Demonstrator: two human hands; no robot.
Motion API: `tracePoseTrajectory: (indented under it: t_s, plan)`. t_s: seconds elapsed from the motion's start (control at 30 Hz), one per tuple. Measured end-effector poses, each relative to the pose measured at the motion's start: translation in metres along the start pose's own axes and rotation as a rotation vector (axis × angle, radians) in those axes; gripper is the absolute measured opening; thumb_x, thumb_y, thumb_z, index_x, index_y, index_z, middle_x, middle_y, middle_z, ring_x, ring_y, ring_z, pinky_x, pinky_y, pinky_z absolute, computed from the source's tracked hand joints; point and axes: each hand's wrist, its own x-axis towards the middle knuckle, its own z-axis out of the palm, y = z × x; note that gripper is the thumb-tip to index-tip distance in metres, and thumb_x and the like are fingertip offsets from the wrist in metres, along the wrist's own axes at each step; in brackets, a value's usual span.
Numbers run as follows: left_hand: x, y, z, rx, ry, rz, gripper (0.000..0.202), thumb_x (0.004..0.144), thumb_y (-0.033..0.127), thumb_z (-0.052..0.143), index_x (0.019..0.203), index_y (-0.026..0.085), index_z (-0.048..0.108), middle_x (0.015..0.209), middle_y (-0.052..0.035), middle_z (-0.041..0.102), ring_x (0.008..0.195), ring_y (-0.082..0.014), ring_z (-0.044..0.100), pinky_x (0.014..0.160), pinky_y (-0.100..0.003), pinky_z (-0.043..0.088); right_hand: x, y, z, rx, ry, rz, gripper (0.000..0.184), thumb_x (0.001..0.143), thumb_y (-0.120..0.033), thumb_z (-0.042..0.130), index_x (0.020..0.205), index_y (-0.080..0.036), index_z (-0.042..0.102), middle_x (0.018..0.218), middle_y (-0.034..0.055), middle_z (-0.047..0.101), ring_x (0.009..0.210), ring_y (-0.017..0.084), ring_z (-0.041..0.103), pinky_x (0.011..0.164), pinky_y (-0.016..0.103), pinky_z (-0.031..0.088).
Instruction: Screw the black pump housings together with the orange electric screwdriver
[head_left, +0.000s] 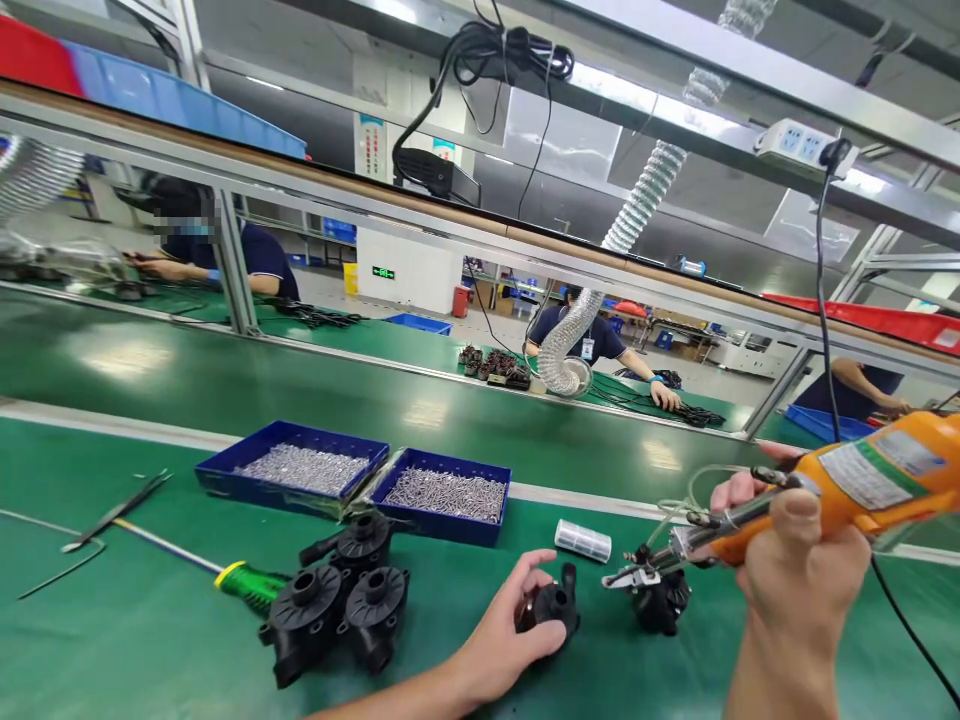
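Note:
My left hand (495, 645) is closed around a small black pump housing (559, 602) low over the green bench, thumb at the front and fingers behind. In my right hand (799, 570) is an orange electric screwdriver (877, 475), tilted with its metal nose (634, 578) pointing left. Just under that nose sits another dark pump part (664, 603); whether they touch I cannot tell. A silvery cylinder (583, 541) lies behind my left hand. Several black pump housings (304, 610) stand grouped to the left.
Two blue trays (442, 537) (262, 490) of small metal screws stand behind the housings. A green-handled screwdriver (251, 585) and tweezers (120, 512) lie at left. The power cord (823, 290) hangs at right. Co-workers (592, 335) sit across the line.

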Motion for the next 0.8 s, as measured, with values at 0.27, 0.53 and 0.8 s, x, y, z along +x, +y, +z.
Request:
tracePoseTrajectory:
  t_s: [0.27, 0.53, 0.8]
  plan:
    - [0.012, -0.001, 0.0, -0.116, 0.01, 0.008, 0.096, 0.074, 0.052, 0.092, 0.152, 0.025, 0.042, 0.119, -0.0064, 0.06, 0.108, -0.024, 0.057, 0.103, -0.039, 0.043, -0.015, 0.002, 0.021, 0.13, -0.109, 0.168, 0.079, 0.077, -0.081, 0.079, 0.119, -0.016, 0.063, 0.066, -0.0023, 0.052, 0.051, 0.012, 0.048, 0.046, 0.026, 0.044]
    - [0.015, 0.009, -0.004, -0.104, 0.02, -0.086, 0.087, 0.065, 0.03, 0.092, 0.142, 0.023, 0.054, 0.131, -0.0098, 0.066, 0.122, -0.0286, 0.059, 0.107, -0.038, 0.043, -0.029, 0.022, 0.032, 0.15, -0.18, 0.227, 0.075, 0.08, -0.076, 0.08, 0.124, -0.017, 0.065, 0.067, -0.0009, 0.055, 0.047, 0.013, 0.05, 0.041, 0.024, 0.044]
    - [0.015, 0.011, -0.005, -0.105, 0.042, -0.112, 0.085, 0.065, 0.024, 0.091, 0.141, 0.023, 0.056, 0.133, -0.0097, 0.069, 0.122, -0.0288, 0.062, 0.104, -0.038, 0.046, -0.032, 0.02, 0.045, 0.166, -0.237, 0.246, 0.059, 0.081, -0.063, 0.086, 0.112, -0.019, 0.062, 0.064, -0.0031, 0.053, 0.045, 0.012, 0.048, 0.04, 0.024, 0.044]
